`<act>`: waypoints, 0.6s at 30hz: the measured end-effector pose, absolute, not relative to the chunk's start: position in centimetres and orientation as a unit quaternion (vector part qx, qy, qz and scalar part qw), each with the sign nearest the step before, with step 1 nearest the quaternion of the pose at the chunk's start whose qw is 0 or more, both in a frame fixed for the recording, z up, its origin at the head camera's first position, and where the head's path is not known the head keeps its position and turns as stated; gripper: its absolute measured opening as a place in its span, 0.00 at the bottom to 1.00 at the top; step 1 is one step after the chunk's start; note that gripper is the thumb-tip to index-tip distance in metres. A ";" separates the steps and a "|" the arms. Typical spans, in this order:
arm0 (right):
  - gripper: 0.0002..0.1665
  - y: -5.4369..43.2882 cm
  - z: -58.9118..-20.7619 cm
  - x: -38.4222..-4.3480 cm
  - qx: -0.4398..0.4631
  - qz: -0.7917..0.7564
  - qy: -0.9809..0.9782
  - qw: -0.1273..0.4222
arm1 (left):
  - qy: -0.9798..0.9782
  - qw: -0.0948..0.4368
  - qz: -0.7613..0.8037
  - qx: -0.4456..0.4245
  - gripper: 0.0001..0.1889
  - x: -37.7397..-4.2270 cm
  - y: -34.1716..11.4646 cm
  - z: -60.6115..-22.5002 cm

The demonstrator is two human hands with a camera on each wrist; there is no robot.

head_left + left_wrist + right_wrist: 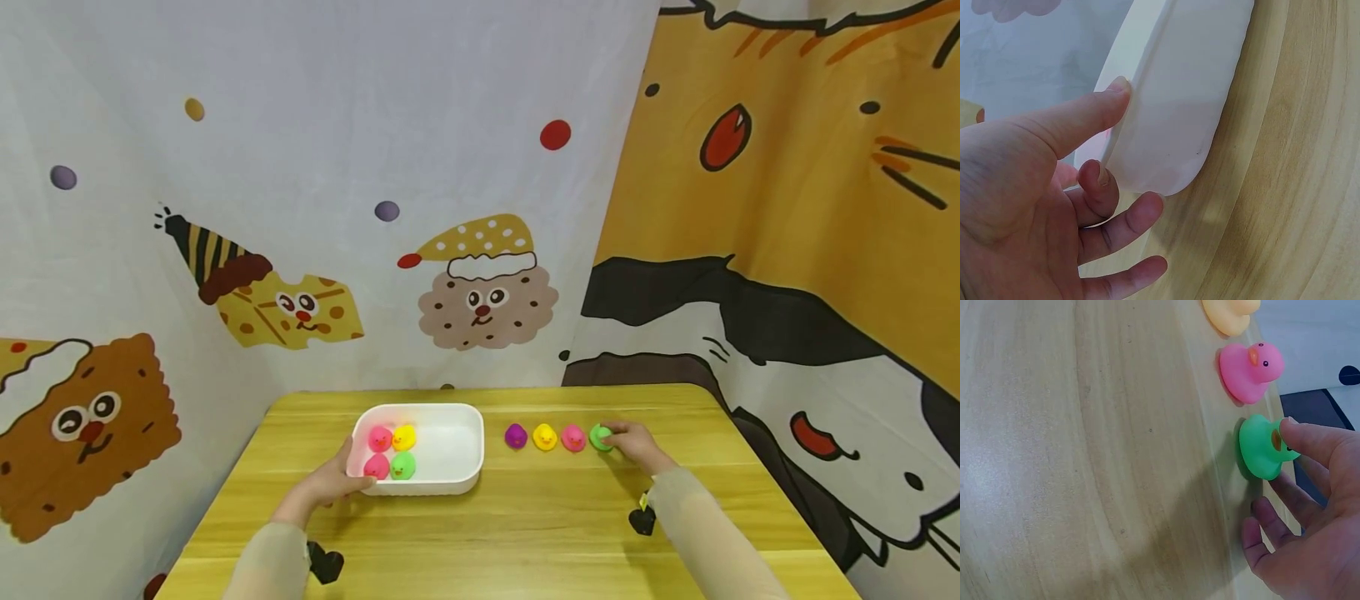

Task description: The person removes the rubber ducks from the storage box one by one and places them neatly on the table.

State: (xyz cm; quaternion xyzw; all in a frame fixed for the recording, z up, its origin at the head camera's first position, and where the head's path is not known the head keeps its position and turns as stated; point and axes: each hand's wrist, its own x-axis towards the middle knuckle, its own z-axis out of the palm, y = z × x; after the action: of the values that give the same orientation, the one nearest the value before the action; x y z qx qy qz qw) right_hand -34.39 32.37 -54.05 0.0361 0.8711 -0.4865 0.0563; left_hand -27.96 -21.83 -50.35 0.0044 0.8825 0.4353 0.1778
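My left hand (330, 479) holds the near left corner of a white plastic tub (450, 488), thumb on the rim and fingers around the end, as the left wrist view shows. Inside its left half sit two pink rubber ducks (380, 438), a yellow duck (404, 437) and a green duck (402, 466). To the tub's right my right hand (636, 443) pinches another green rubber duck (1260, 447) by its head, between thumb and fingers. This duck stands at the right end of a row, beside a pink duck (1249, 372).
Left of that pink duck, the row continues with a yellow duck (545, 437) and a purple duck (516, 436). Everything stands on a wooden table (480, 542). A printed cloth (480, 100) with cartoon figures hangs behind the table's back edge.
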 end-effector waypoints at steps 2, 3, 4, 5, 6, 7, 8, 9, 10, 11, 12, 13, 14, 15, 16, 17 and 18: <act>0.25 32.3 -54.2 -34.4 0.036 -0.490 0.869 0.057 | 0.882 0.179 0.436 0.003 0.56 -27.9 -21.8 -50.3; 0.25 32.4 -54.2 -34.4 0.036 -0.491 0.869 0.056 | 0.882 0.178 0.436 0.003 0.56 -27.9 -21.8 -50.2; 0.25 32.4 -54.3 -34.3 0.036 -0.492 0.868 0.056 | 0.882 0.178 0.436 0.004 0.56 -27.9 -21.8 -50.2; 0.25 32.4 -54.4 -34.3 0.036 -0.493 0.868 0.056 | 0.882 0.177 0.437 0.005 0.56 -27.9 -21.8 -50.2; 0.25 32.4 -54.4 -34.3 0.038 -0.495 0.866 0.055 | 0.882 0.177 0.437 0.006 0.56 -27.9 -21.7 -50.2; 0.25 32.4 -54.5 -34.3 0.038 -0.494 0.867 0.056 | 0.882 0.176 0.437 0.007 0.56 -27.9 -21.7 -50.1; 0.25 32.4 -54.5 -34.3 0.040 -0.494 0.867 0.057 | 0.882 0.176 0.437 0.009 0.56 -27.9 -21.7 -50.1; 0.25 32.4 -54.4 -34.3 0.043 -0.495 0.866 0.058 | 0.882 0.175 0.438 0.010 0.56 -27.9 -21.7 -50.1; 0.25 32.4 -54.4 -34.3 0.048 -0.496 0.865 0.060 | 0.881 0.175 0.439 0.010 0.56 -27.9 -21.7 -50.2; 0.26 32.4 -54.4 -34.3 0.049 -0.496 0.865 0.062 | 0.881 0.175 0.439 0.010 0.56 -28.0 -21.7 -50.2; 0.26 32.4 -54.4 -34.3 0.051 -0.497 0.864 0.064 | 0.881 0.175 0.439 0.010 0.56 -28.0 -21.7 -50.3; 0.26 32.4 -54.4 -34.3 0.051 -0.496 0.864 0.067 | 0.882 0.175 0.438 0.009 0.56 -28.0 -21.7 -50.3; 0.26 32.4 -54.3 -34.4 0.053 -0.496 0.864 0.069 | 0.882 0.175 0.438 0.009 0.56 -28.0 -21.7 -50.4; 0.27 32.4 -54.3 -34.4 0.052 -0.497 0.863 0.072 | 0.882 0.175 0.438 0.008 0.56 -28.0 -21.8 -50.4; 0.27 32.4 -54.3 -34.5 0.054 -0.498 0.862 0.074 | 0.882 0.175 0.438 0.006 0.56 -28.0 -21.8 -50.5; 0.27 32.5 -54.3 -34.5 0.051 -0.496 0.863 0.078 | 0.882 0.175 0.438 0.005 0.56 -28.0 -21.8 -50.5; 0.27 32.5 -54.2 -34.5 0.051 -0.499 0.861 0.082 | 0.882 0.175 0.437 0.004 0.56 -28.0 -21.8 -50.6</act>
State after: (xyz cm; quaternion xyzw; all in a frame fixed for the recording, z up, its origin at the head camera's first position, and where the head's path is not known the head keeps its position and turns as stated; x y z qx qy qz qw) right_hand -34.55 32.54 -54.20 0.0507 0.8613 -0.4989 0.0817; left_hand -28.04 -21.83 -50.58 0.0039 0.8821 0.4374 0.1750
